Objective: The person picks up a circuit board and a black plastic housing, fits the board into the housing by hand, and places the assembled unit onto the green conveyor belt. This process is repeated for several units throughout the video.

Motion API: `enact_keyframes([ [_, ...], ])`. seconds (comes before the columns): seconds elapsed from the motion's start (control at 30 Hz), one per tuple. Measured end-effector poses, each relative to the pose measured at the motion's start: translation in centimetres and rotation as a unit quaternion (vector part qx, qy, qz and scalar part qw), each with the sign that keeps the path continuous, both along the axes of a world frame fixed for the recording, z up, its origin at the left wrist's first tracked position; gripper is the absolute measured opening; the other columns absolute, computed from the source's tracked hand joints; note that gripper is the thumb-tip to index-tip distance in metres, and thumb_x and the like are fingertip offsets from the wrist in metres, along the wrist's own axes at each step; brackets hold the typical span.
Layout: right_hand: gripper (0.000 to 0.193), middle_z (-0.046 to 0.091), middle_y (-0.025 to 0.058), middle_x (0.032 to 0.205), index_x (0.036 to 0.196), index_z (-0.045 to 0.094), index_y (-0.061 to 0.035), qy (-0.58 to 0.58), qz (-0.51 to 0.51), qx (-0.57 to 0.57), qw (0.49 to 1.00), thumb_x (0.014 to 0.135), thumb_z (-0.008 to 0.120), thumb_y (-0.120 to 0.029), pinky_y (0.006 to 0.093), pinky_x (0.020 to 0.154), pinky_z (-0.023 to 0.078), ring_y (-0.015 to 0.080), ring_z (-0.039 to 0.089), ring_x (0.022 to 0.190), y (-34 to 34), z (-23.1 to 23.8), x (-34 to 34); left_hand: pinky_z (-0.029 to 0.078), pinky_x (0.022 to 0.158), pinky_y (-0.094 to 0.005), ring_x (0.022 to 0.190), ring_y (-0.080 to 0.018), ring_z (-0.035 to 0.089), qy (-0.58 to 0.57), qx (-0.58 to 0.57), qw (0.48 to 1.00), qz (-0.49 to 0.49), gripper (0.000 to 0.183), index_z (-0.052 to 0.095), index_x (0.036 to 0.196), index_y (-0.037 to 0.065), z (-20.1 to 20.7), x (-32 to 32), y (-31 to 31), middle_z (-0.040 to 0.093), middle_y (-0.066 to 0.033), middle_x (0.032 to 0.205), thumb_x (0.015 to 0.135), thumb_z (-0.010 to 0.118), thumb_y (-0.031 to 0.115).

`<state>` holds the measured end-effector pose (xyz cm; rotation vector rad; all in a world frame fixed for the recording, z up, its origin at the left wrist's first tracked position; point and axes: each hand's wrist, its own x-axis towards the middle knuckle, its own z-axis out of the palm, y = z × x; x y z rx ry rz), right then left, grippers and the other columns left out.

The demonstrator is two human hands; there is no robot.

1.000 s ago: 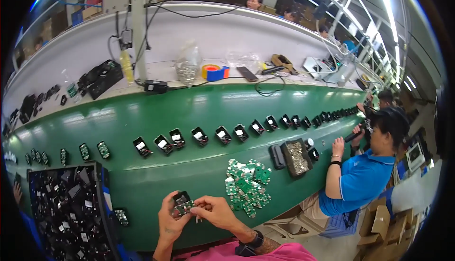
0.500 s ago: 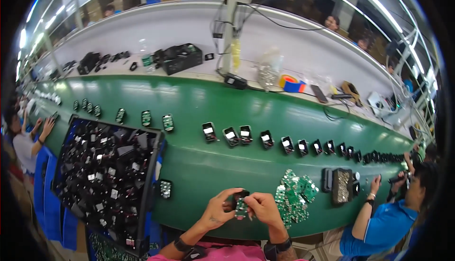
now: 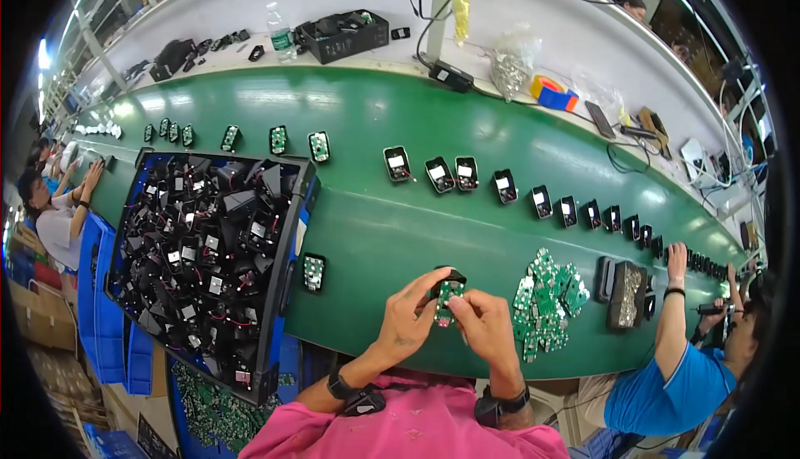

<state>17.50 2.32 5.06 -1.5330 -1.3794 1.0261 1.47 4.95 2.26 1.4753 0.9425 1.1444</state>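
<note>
Pinching with fingers (image 3: 430, 279), left hand (image 3: 405, 321) and right hand (image 3: 490, 326) hold a green circuit board (image 3: 445, 295) at a black plastic casing (image 3: 454, 275). Board-topped black casings (image 3: 319, 146) look done; loose green boards (image 3: 543, 307) remain.

The circuit board (image 3: 446, 295) is green with pale specks, the casing (image 3: 455, 275) black; the surface (image 3: 375, 225) is green, the wearer's shirt (image 3: 404, 426) pink, a co-worker's shirt (image 3: 667, 388) blue.

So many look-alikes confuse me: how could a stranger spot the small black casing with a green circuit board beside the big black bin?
By the long green worktable, find the big black plastic bin heaped with dark parts. Just off its right side lies the small black rectangular casing, green circuit board facing up. Unlike the similar casings lined up farther back, it sits alone.
</note>
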Motion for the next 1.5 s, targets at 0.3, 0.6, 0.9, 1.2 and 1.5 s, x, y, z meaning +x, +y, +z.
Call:
enact_keyframes([
  [0.3,0.036,0.049,-0.0051,0.054,0.064,0.061,-0.0004,0.113,-0.017,-0.059,0.992,0.09,0.074,-0.02,0.0243,0.045,0.028,0.0015,0.039,0.054,0.2,-0.9,1.0,0.058,0.084,-0.0288,0.098,-0.0156,0.067,-0.108,-0.112,0.98,-0.122,0.047,0.048,0.139,-0.002,-0.5,-1.6,0.2,0.062,-0.0142,0.126,0.093,0.054,-0.006],
  [0.6,0.037,0.048,-0.0007,0.053,0.068,0.06,0.0013,-0.032,-0.035,-0.032,0.998,0.089,0.075,-0.025,0.0269,0.044,0.029,0.0035,0.039,0.052,0.2,-2.1,0.1,0.061,0.086,-0.0298,0.107,-0.0181,0.065,-0.08,-0.144,0.982,-0.088,0.043,0.046,0.136,-0.002,0.0,-1.4,0.1,0.058,-0.0163,0.128,0.094,0.052,-0.005],
  [0.9,0.026,0.066,0.0084,0.065,0.105,0.06,0.0044,0.057,-0.053,-0.017,0.997,0.098,0.062,-0.02,0.0299,0.052,0.049,0.0113,0.064,0.059,-0.2,-3.3,-1.8,0.063,0.071,-0.0302,0.094,-0.0193,0.069,-0.077,-0.209,0.971,-0.089,0.039,0.047,0.134,0.001,0.0,-1.1,0.8,0.061,-0.018,0.127,0.095,0.052,0.002],
  [1.2,0.034,0.07,0.0149,0.082,0.132,0.055,-0.0032,0.01,0.002,-0.003,1.0,0.1,0.055,-0.016,0.0338,0.064,0.054,0.021,0.07,0.07,0.6,-1.9,-2.1,0.063,0.069,-0.0312,0.095,-0.0187,0.068,-0.029,-0.165,0.983,-0.078,0.035,0.048,0.131,0.001,-0.7,-1.4,1.2,0.063,-0.0158,0.12,0.096,0.053,0.003],
  [1.5,0.03,0.07,0.0071,0.096,0.126,0.061,0.0,0.14,-0.025,0.067,0.988,0.099,0.055,-0.012,0.0277,0.073,0.053,0.0106,0.063,0.083,3.0,-5.6,-3.7,0.064,0.068,-0.0306,0.093,-0.0177,0.068,0.056,-0.102,0.992,-0.044,0.036,0.05,0.13,0.003,0.0,-2.2,2.3,0.064,-0.0141,0.116,0.094,0.051,-0.002],
])
